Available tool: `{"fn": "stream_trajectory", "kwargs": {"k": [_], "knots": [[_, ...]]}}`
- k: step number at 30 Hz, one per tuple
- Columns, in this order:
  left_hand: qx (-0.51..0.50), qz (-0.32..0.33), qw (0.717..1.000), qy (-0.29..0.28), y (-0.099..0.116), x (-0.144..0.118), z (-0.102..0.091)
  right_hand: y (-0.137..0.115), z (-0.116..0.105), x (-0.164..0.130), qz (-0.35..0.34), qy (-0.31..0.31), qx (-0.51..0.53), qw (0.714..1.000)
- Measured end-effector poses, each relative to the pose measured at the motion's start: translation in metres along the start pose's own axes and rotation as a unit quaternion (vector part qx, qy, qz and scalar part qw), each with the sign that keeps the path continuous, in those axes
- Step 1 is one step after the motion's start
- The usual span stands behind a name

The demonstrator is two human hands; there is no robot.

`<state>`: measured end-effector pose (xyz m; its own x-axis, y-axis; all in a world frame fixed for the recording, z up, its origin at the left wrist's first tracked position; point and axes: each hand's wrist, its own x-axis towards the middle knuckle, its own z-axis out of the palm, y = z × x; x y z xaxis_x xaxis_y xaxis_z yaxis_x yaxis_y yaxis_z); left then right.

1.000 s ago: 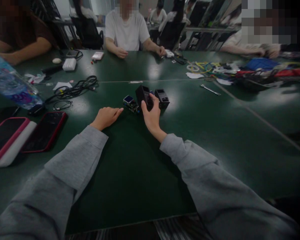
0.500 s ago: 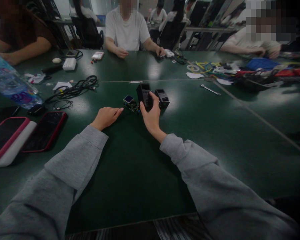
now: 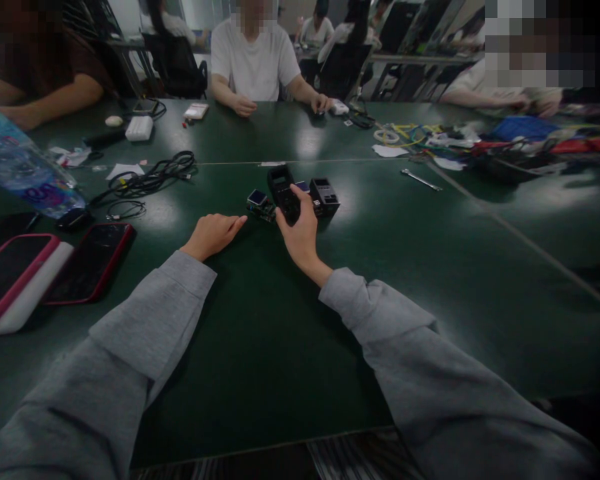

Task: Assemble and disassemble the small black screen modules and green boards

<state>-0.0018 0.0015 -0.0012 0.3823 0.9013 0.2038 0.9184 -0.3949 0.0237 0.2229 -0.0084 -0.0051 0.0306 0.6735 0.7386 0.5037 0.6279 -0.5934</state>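
- Black plastic housing (image 3: 283,190) is in my right hand (image 3: 299,230); thumb and fingers wrapped round its lower end, closed on it, top end tilted away from me.
- Just right of the grip, touching or nearly: second black housing (image 3: 325,195), flat on the green table (image 3: 260,333).
- Just left of the grip: small circuit board w/ blue screen (image 3: 260,203).
- My left hand (image 3: 213,235) lies palm-down on the table, fingers loose, holding nothing, tips near that board.
- Far left of both hands: two red-edged phones (image 3: 87,261), cable bundle (image 3: 153,175).
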Motion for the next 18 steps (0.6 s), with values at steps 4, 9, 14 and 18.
{"fn": "stream_trajectory", "kwargs": {"k": [4,9,14,18], "knots": [[-0.001,0.0,1.0,0.002,-0.001,0.0005,0.0007,-0.0006,-0.0006,0.0003,0.01,-0.01,0.001,1.0],[0.005,0.0,1.0,0.0,-0.0002,0.0003,-0.0001,-0.0036,-0.0016,0.0011,0.02,-0.025,0.002,0.999],[0.002,-0.009,1.0,0.0,0.0009,0.0003,-0.0007,-0.0079,-0.0041,0.0016,0.04,-0.054,0.014,0.998],[-0.007,-0.015,1.0,-0.002,0.0014,0.0006,-0.0004,-0.0083,-0.0037,0.0012,0.037,-0.069,0.036,0.996]]}}
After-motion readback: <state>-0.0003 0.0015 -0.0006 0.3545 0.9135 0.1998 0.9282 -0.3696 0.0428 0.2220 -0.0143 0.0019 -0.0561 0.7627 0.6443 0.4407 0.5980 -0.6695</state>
